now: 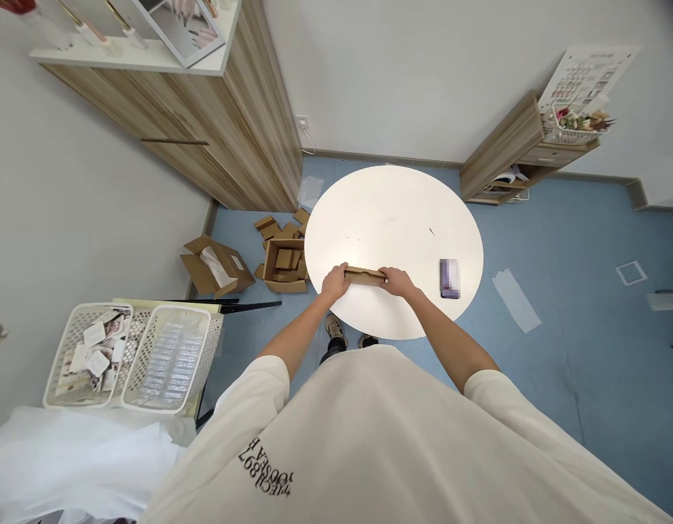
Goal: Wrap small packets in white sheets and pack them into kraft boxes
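Between my two hands is a small brown cardboard box [364, 276], held by its two ends over the near part of a white oval table [391, 211]. My left hand [336, 280] is closed around the left end, with the thumb at the upper edge. On the opposite end, my right hand [397, 281] grips in the same way. The box's long side faces me, and a notch shows along its upper edge. What lies inside the box cannot be made out. A phone [450, 279] with a blurred screen rests on the table, right of my right hand.
Left of the table, an open carton [286, 284] holds small cardboard boxes, with several more on the floor. Another open carton [205, 269] stands beside it. White baskets [166, 404] sit at lower left. A wooden cabinet [172, 131] and a small shelf unit [505, 145] line the wall.
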The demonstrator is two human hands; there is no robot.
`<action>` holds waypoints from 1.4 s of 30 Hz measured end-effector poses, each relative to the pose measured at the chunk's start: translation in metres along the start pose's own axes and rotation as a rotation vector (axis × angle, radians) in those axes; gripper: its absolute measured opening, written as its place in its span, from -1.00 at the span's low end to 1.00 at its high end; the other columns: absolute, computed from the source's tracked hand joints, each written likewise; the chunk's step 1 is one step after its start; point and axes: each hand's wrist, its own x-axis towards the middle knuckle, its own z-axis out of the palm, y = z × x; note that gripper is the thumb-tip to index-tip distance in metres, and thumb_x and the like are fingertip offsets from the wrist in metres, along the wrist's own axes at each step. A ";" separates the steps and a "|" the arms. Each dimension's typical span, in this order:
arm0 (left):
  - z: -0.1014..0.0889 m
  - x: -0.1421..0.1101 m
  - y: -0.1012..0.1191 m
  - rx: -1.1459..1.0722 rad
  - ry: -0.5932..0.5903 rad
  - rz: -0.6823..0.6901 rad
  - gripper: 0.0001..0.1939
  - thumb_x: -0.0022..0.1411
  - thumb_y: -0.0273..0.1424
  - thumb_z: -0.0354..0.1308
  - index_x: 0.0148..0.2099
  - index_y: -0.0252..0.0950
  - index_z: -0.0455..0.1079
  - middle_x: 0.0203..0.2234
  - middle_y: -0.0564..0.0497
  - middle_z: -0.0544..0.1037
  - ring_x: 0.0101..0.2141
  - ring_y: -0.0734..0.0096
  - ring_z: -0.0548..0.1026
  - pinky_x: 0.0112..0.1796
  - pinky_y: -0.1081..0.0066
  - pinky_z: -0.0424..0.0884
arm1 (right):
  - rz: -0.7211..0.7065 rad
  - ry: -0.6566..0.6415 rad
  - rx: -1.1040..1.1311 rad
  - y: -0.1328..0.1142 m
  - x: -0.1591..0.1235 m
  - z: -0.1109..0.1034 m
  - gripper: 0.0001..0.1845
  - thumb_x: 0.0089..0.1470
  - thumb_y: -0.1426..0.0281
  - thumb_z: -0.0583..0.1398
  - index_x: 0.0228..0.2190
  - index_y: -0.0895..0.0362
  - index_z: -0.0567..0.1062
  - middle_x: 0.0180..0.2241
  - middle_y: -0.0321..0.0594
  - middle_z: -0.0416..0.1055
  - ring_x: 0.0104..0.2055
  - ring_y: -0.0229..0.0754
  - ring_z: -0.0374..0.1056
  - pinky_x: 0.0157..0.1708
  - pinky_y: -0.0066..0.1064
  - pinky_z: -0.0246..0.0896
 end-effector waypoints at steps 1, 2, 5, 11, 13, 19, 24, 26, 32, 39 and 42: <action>-0.002 0.001 0.000 0.016 0.004 0.011 -0.41 0.32 -0.28 0.19 0.36 -0.17 0.23 0.11 -0.20 0.46 0.04 0.02 0.50 -0.01 0.23 0.39 | 0.018 0.000 0.035 0.000 0.000 0.000 -0.63 0.14 0.28 0.27 0.00 -0.03 0.49 -0.12 -0.16 0.54 -0.13 0.00 0.42 -0.09 -0.20 0.25; -0.004 0.002 0.002 0.035 0.002 0.021 -0.47 0.33 -0.28 0.19 0.31 -0.17 0.27 0.07 -0.19 0.49 0.03 0.01 0.51 -0.01 0.22 0.39 | 0.040 0.006 0.076 0.001 -0.001 0.000 -0.62 0.12 0.27 0.27 0.00 -0.03 0.49 -0.12 -0.18 0.54 -0.14 -0.02 0.42 -0.13 -0.23 0.26; -0.010 0.004 0.010 0.119 -0.043 0.021 -0.65 0.35 -0.29 0.18 0.15 -0.17 0.37 -0.09 -0.17 0.55 -0.03 -0.03 0.53 -0.03 0.19 0.39 | 0.115 0.059 0.207 -0.001 -0.005 0.003 -0.56 0.13 0.27 0.25 0.06 -0.02 0.44 -0.08 -0.17 0.53 -0.14 -0.03 0.43 -0.21 -0.28 0.29; -0.015 0.006 0.034 0.195 -0.073 0.019 -0.80 0.34 -0.23 0.21 -0.09 -0.23 0.43 -0.27 -0.21 0.59 -0.06 -0.07 0.57 -0.01 0.13 0.38 | 0.201 0.076 0.181 -0.013 -0.009 0.005 -0.45 0.16 0.39 0.19 0.18 0.08 0.35 -0.08 0.03 0.53 -0.08 0.13 0.44 -0.23 -0.21 0.29; -0.017 0.007 0.040 0.150 -0.062 0.027 -0.76 0.34 -0.16 0.21 -0.13 -0.22 0.44 -0.30 -0.22 0.60 -0.04 -0.08 0.58 -0.01 0.13 0.39 | 0.195 0.076 0.140 -0.015 -0.008 0.003 -0.37 0.16 0.40 0.20 0.25 0.08 0.28 -0.06 0.07 0.51 -0.06 0.17 0.44 -0.21 -0.18 0.30; -0.021 0.007 0.044 0.044 -0.069 0.003 -0.77 0.32 -0.17 0.23 -0.22 -0.23 0.47 -0.33 -0.26 0.59 -0.01 -0.18 0.57 0.01 0.05 0.38 | 0.186 0.026 0.010 -0.017 -0.005 -0.002 -0.55 0.18 0.38 0.22 0.11 0.05 0.38 -0.14 0.07 0.50 -0.15 0.19 0.45 -0.23 -0.15 0.28; -0.022 0.007 0.042 0.094 -0.105 0.013 -0.80 0.31 -0.20 0.25 -0.23 -0.24 0.48 -0.30 -0.28 0.58 0.02 -0.20 0.56 0.03 0.04 0.38 | 0.181 0.012 -0.050 -0.017 -0.003 -0.002 -0.72 0.18 0.37 0.23 -0.05 0.05 0.43 -0.17 0.05 0.49 -0.18 0.15 0.45 -0.25 -0.17 0.27; -0.023 0.008 0.042 0.093 -0.106 0.018 -0.79 0.31 -0.20 0.26 -0.23 -0.24 0.48 -0.30 -0.28 0.58 0.01 -0.20 0.56 0.02 0.04 0.39 | 0.180 0.006 -0.073 -0.016 -0.001 -0.002 -0.77 0.19 0.38 0.22 -0.09 0.04 0.43 -0.19 0.03 0.49 -0.21 0.11 0.44 -0.28 -0.19 0.26; -0.024 0.009 0.041 0.137 -0.126 0.038 -0.83 0.32 -0.24 0.25 -0.22 -0.25 0.48 -0.29 -0.29 0.57 0.01 -0.23 0.55 0.01 0.03 0.40 | 0.176 0.001 -0.082 -0.018 0.000 -0.004 -0.79 0.18 0.40 0.22 -0.12 0.06 0.41 -0.18 0.05 0.48 -0.23 0.10 0.44 -0.31 -0.20 0.26; -0.024 0.011 0.039 0.234 -0.161 0.046 -0.90 0.31 -0.33 0.26 -0.20 -0.26 0.48 -0.29 -0.25 0.56 -0.05 -0.13 0.57 -0.08 0.13 0.42 | 0.161 -0.065 -0.151 -0.020 -0.002 -0.007 -0.80 0.26 0.38 0.16 -0.07 0.08 0.34 -0.16 0.02 0.47 -0.22 0.06 0.44 -0.36 -0.27 0.21; -0.024 0.011 0.036 0.259 -0.169 0.050 -0.91 0.31 -0.37 0.25 -0.19 -0.28 0.47 -0.28 -0.23 0.56 -0.10 -0.07 0.57 -0.12 0.18 0.41 | 0.146 -0.090 -0.170 -0.018 -0.002 -0.007 -0.77 0.29 0.37 0.15 -0.03 0.10 0.31 -0.16 0.00 0.48 -0.22 0.03 0.44 -0.37 -0.31 0.19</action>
